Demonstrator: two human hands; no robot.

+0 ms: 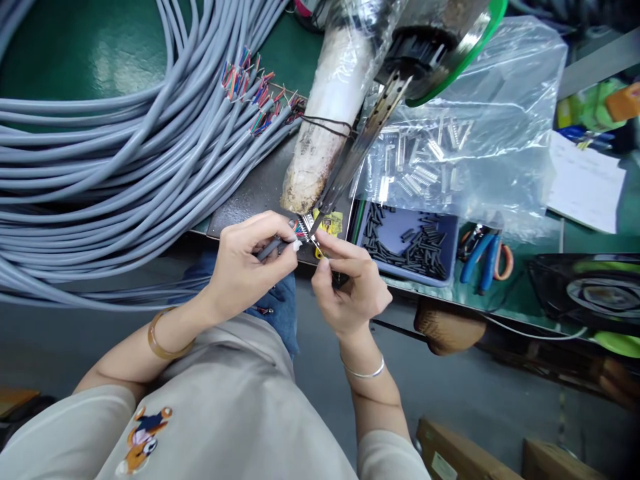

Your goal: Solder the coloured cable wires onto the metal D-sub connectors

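My left hand is closed around the end of a grey cable, its stripped coloured wires fanned out beyond my thumb. My right hand is closed in a pinch at those wire tips, on something small that I cannot make out. Both hands meet at the front edge of the bench, just under the lower end of a perforated metal strip that runs down from a green-rimmed reel.
A large bundle of grey cables with stripped coloured ends covers the left of the green bench. A blue tray of black sleeves, a clear bag of metal connectors and blue-handled cutters lie right. A wrapped white roll stands behind my hands.
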